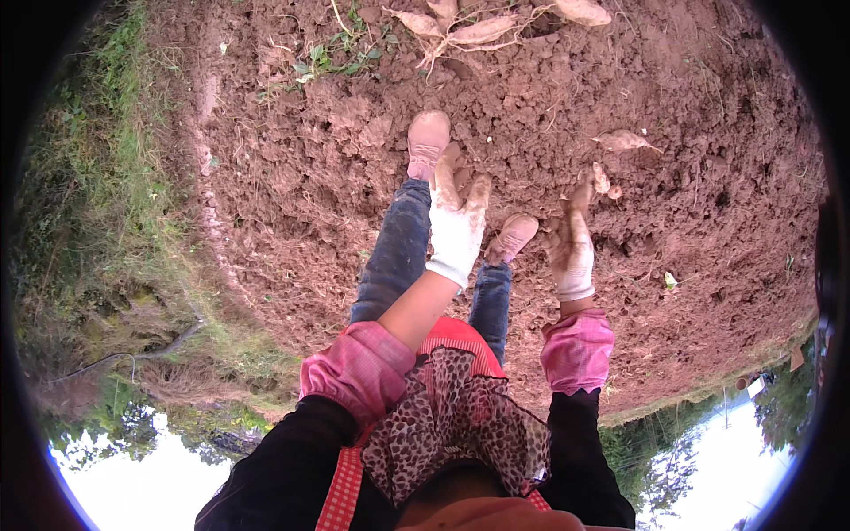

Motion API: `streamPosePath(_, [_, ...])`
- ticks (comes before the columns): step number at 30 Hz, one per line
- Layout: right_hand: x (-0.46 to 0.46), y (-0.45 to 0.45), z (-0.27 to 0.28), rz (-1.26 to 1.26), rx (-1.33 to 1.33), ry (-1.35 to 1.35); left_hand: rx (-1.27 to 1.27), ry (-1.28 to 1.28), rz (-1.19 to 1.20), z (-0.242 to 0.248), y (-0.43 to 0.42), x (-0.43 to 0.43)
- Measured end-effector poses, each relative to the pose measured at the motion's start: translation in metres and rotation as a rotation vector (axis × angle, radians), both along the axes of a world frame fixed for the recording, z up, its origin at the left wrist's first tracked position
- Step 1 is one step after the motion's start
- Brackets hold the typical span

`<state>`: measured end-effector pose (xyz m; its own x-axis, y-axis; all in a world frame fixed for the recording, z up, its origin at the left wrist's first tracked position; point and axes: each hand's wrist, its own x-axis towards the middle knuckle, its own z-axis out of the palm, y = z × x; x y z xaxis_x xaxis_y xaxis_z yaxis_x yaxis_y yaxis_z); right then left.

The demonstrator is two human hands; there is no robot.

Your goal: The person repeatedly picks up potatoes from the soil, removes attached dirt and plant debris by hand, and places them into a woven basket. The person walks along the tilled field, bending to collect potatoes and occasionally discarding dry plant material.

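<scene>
My left hand (457, 216), in a white glove with soil-stained fingers, hangs above the dirt beside my shoe (428, 136); its fingers are apart and nothing shows in it. Over by the right side, my right hand (572, 242) wears a similar muddied glove, fingers spread, with no object visible in it. Close to its fingertips lie small sweet potatoes (601, 178) on the soil. A larger sweet potato (623, 141) rests just beyond them. At the top, a cluster of sweet potatoes (481, 30) is joined by its roots, with another sweet potato (583, 11) nearby.
Loose, clumpy reddish soil (305, 179) surrounds my feet. Green vine leaves (325, 60) lie near the root cluster. A grassy bank (106, 166) borders the field on the left. My other shoe (512, 235) stands between my hands.
</scene>
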<state>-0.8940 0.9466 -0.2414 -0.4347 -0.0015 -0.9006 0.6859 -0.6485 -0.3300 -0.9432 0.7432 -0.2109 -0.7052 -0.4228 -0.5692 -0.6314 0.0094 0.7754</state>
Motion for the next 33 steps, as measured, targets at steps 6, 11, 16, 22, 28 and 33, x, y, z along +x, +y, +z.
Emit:
streamPosePath(6, [-0.067, -0.026, -0.025, 0.568, 0.506, 0.071, 0.135, -0.089, 0.047, 0.002, -0.006, -0.004])
streamPosePath(11, [-0.206, -0.135, -0.094, 1.502, 1.564, 1.134, 0.523, -0.141, 0.294, 0.008, -0.012, -0.012])
streamPosePath(16, [-0.27, -0.19, -0.158, 2.054, 1.475, 0.925, 0.314, -0.139, 0.151, 0.002, -0.027, -0.014])
streamPosePath(22, [-0.209, -0.145, -0.097, 0.948, 0.2, -0.086, 0.257, -0.242, 0.159, 0.006, -0.029, -0.024])
streamPosePath(28, [-0.116, -0.097, -0.008, 0.38, -0.332, -0.01, 0.748, -0.232, 0.07, 0.005, -0.019, -0.015])
streamPosePath(33, [-0.098, -0.069, 0.006, 0.242, -0.367, -0.156, 0.688, -0.157, -0.377, 0.013, -0.006, 0.002])
